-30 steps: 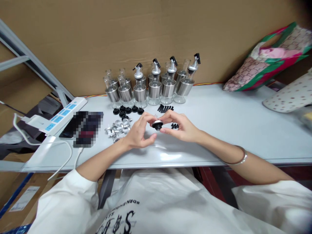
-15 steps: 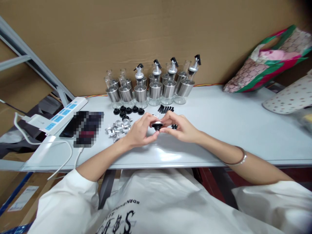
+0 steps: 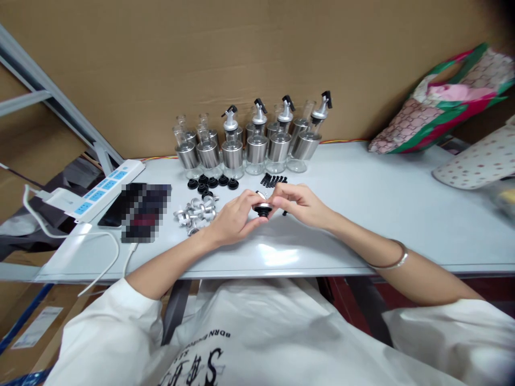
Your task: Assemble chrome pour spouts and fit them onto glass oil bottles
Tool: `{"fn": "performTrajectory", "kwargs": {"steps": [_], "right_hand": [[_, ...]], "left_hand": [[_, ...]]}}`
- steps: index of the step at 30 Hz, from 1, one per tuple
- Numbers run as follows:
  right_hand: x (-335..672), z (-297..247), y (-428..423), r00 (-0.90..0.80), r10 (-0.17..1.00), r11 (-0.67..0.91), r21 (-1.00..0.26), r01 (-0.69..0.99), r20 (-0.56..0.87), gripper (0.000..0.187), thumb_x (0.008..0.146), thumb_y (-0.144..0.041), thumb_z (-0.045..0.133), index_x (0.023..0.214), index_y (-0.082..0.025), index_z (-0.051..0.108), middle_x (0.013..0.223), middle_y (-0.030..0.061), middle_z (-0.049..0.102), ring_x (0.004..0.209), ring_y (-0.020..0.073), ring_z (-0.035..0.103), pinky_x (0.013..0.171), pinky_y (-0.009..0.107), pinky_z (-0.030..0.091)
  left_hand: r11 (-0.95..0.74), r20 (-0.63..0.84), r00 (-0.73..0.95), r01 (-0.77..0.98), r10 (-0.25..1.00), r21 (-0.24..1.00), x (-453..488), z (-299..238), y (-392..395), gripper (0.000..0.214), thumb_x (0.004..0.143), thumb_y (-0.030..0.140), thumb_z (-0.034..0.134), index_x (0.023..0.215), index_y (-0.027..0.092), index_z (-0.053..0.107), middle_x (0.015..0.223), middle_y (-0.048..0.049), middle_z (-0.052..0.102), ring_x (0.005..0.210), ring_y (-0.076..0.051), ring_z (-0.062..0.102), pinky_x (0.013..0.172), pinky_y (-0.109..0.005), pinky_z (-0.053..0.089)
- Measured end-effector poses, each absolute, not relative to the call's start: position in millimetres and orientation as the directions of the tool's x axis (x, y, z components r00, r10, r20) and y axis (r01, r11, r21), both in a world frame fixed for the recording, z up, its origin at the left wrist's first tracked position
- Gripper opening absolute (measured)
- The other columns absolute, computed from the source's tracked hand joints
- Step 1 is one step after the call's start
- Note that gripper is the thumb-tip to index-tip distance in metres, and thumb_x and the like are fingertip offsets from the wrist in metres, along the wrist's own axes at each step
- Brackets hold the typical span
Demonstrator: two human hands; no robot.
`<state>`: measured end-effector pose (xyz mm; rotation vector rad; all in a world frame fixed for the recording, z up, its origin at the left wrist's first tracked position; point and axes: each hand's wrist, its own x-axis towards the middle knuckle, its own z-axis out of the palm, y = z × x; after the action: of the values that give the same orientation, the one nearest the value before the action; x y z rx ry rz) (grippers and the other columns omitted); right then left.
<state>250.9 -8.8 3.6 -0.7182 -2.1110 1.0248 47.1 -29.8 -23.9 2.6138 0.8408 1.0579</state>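
Above the table's middle, my left hand (image 3: 235, 217) is closed on a pourer spout (image 3: 263, 209), silver on top with a ribbed black stopper pointing down. My right hand (image 3: 301, 205) meets it from the other side, thumb and fingers pinched at its silver part; whether a small piece is between them is hidden. Silver spout tops (image 3: 197, 213) lie heaped left of my left hand. Behind them are several black ribbed stoppers (image 3: 213, 182). Small black levers (image 3: 276, 181) lie in a row just beyond my hands, and a few more small black parts are partly covered by my right hand.
Glass bottles with steel sleeves (image 3: 256, 147) stand in rows at the back, several topped with pourers. A power strip (image 3: 107, 190), white cable and dark phone (image 3: 120, 206) are at left. A patterned bag (image 3: 438, 102) and a dotted white object (image 3: 478, 158) sit at right.
The pourer spout has tilted slightly and shifted a little right. My right thumb has moved up from the black stopper to the silver part; my left hand keeps its hold.
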Motion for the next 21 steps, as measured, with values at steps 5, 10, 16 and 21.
{"fn": "performTrajectory", "kwargs": {"steps": [5,10,16,21], "right_hand": [[261.2,7.3,12.1,-0.415,0.835,0.520,-0.764,0.381,0.361,0.031,0.087,-0.045,0.049,0.078,-0.017,0.058,0.068,0.0034,0.067,0.054,0.0136,0.061,0.059,0.027,0.046],[277.4,-6.0,42.0,-0.299,0.917,0.389,-0.429,0.816,0.263,0.021,0.083,-0.030,0.053,0.073,-0.017,0.066,0.063,0.0048,0.066,0.058,0.0176,0.057,0.058,0.028,0.038],[285.4,-18.9,53.3,-0.296,0.928,0.356,-0.302,0.884,0.228,0.017,0.079,-0.024,0.057,0.083,-0.018,0.072,0.072,0.0062,0.069,0.062,0.0193,0.058,0.057,0.028,0.037],[285.1,-20.9,53.5,-0.368,0.913,0.405,-0.271,0.873,0.178,0.019,0.079,-0.022,0.055,0.082,-0.019,0.073,0.072,0.0061,0.070,0.062,0.0192,0.059,0.059,0.029,0.038]], "left_hand": [[-0.805,0.530,0.605,0.454,0.594,0.382,47.8,-27.5,-27.6,0.026,0.093,0.036,0.040,0.113,0.019,0.037,0.110,-0.0115,0.051,0.095,-0.019,0.057,0.078,-0.034,0.051],[-0.802,0.529,0.603,0.446,0.597,0.397,46.9,-30.3,-26.2,0.023,0.094,0.033,0.039,0.113,0.022,0.031,0.114,-0.0104,0.054,0.093,-0.016,0.060,0.080,-0.034,0.051],[-0.861,0.534,0.675,0.408,0.509,0.304,49.6,-24.7,-30.2,0.018,0.091,0.027,0.044,0.107,0.020,0.037,0.102,-0.0084,0.054,0.085,-0.015,0.057,0.075,-0.031,0.050],[-0.847,0.469,0.705,0.449,0.532,0.285,49.6,-18.7,-31.4,0.023,0.086,0.020,0.041,0.108,0.020,0.046,0.097,-0.0066,0.050,0.084,-0.016,0.053,0.077,-0.031,0.048]]}}
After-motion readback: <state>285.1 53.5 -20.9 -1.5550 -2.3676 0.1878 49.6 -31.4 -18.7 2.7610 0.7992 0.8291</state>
